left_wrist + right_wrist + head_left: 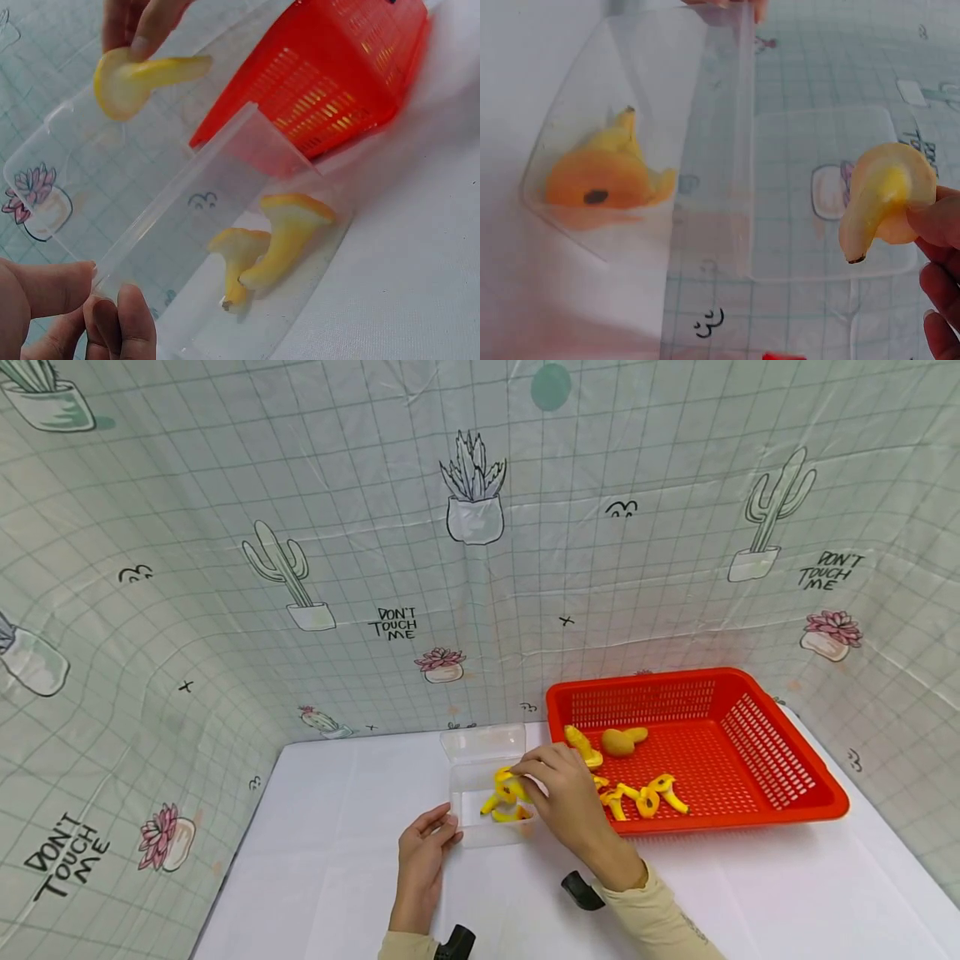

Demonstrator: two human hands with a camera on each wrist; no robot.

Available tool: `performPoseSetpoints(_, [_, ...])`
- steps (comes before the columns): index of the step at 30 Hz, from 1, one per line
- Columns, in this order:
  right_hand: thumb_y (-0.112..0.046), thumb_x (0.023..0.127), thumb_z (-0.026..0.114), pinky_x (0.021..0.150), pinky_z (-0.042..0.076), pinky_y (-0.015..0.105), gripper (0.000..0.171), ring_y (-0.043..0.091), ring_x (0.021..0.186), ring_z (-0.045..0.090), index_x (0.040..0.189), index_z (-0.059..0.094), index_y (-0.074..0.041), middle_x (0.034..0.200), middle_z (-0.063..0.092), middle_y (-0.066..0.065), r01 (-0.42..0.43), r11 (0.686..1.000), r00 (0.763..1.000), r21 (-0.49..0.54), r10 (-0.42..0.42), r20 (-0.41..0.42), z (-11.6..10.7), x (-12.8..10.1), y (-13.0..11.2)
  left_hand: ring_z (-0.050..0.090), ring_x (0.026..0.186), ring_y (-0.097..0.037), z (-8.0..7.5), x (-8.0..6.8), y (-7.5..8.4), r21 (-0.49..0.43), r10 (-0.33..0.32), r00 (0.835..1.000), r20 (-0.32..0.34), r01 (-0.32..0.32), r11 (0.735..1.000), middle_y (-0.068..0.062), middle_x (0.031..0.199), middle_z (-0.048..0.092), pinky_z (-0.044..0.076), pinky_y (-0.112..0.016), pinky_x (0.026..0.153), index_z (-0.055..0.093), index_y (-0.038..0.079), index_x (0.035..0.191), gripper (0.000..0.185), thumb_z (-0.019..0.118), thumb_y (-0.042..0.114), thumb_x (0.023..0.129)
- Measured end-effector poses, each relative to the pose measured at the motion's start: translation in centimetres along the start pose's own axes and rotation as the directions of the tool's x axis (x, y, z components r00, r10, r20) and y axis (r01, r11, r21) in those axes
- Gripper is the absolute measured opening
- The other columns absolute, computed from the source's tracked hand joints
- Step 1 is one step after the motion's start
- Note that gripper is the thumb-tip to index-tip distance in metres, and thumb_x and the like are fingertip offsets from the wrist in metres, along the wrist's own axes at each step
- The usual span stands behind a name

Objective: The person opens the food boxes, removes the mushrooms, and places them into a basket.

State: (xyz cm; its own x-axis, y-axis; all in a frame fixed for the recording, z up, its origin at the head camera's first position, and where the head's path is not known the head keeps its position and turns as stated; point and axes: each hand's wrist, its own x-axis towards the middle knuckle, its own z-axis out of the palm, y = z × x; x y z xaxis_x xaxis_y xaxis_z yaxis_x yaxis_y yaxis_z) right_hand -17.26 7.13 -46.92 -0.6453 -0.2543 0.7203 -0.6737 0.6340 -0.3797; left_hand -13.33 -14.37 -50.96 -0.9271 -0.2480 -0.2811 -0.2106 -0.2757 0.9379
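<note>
A clear plastic box with its hinged lid open stands on the white table, left of a red basket. Two yellow mushrooms lie inside the clear plastic box. My right hand pinches another yellow mushroom by its cap just above the box; the same mushroom shows at the top of the left wrist view. My left hand grips the box's near left corner with its fingertips.
The red basket holds several more yellow mushrooms and a brown potato-like piece. A cactus-print cloth wall rises close behind the table. Bare white tabletop lies in front and to the left.
</note>
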Motion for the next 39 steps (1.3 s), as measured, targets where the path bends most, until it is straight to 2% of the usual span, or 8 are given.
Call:
performPoseSetpoints(10, [0.004,0.072,0.094,0.082,0.046,0.040,0.027,0.026,0.095,0.061,0.094,0.083,-0.006,0.095,0.073,0.005,-0.039,0.998,0.997,-0.048,0.035,-0.064,-3.2,-0.9,1.9,0.063,0.085,-0.009,0.1,0.0,0.0,-0.006,-0.002,1.000,-0.014,0.002,1.000,-0.007,0.106,0.061,0.060,-0.018,0.074,0.056,-0.019,0.137,0.041,0.066,-0.009,0.098])
performPoseSetpoints(14, [0.009,0.071,0.093,0.083,0.045,0.043,0.029,0.029,0.094,0.062,0.093,0.082,-0.005,0.095,0.074,0.007,-0.046,0.997,0.995,-0.062,0.040,-0.095,-4.6,-1.2,3.3,0.063,0.085,-0.009,0.1,0.1,0.0,-0.002,0.000,1.000,-0.017,0.000,1.000,-0.007,0.106,0.062,0.060,-0.018,0.074,0.056,-0.019,0.136,0.041,0.066,-0.009,0.098])
performPoseSetpoints(18, [0.013,0.071,0.091,0.078,0.041,0.041,0.030,0.032,0.094,0.062,0.094,0.081,-0.002,0.096,0.075,0.011,-0.083,0.993,0.991,-0.088,0.073,-0.113,-6.0,-1.4,4.4,0.063,0.085,-0.009,0.0,0.0,-0.1,-0.002,0.004,1.000,-0.012,-0.004,1.000,-0.007,0.105,0.062,0.060,-0.018,0.074,0.056,-0.020,0.136,0.041,0.066,-0.009,0.098])
performPoseSetpoints(24, [0.015,0.072,0.089,0.079,0.039,0.044,0.029,0.036,0.094,0.061,0.095,0.081,0.001,0.096,0.075,0.014,-0.130,0.985,0.984,-0.111,0.115,-0.133,-7.9,-1.6,6.0,0.063,0.085,-0.010,0.1,0.0,0.0,0.001,0.006,1.000,-0.007,-0.006,1.000,-0.007,0.106,0.061,0.060,-0.018,0.075,0.056,-0.019,0.137,0.041,0.066,-0.008,0.099])
performPoseSetpoints(31, [0.014,0.075,0.088,0.080,0.039,0.047,0.026,0.037,0.093,0.059,0.097,0.080,0.003,0.096,0.074,0.016,-0.187,0.972,0.976,-0.142,0.168,-0.138,-9.1,-1.4,7.2,0.063,0.086,-0.010,0.1,0.1,-0.1,-0.001,0.009,1.000,-0.013,-0.009,1.000,-0.007,0.106,0.062,0.060,-0.018,0.075,0.056,-0.019,0.136,0.040,0.066,-0.008,0.099])
performPoseSetpoints(39, [0.017,0.078,0.083,0.082,0.041,0.049,0.028,0.038,0.096,0.058,0.102,0.080,0.002,0.100,0.073,0.019,-0.223,0.964,0.970,-0.145,0.204,-0.131,-9.5,-1.3,8.0,0.063,0.087,-0.011,0.0,0.1,-0.1,0.006,0.004,1.000,-0.008,-0.004,1.000,-0.007,0.107,0.062,0.060,-0.018,0.075,0.056,-0.019,0.136,0.040,0.065,-0.008,0.099])
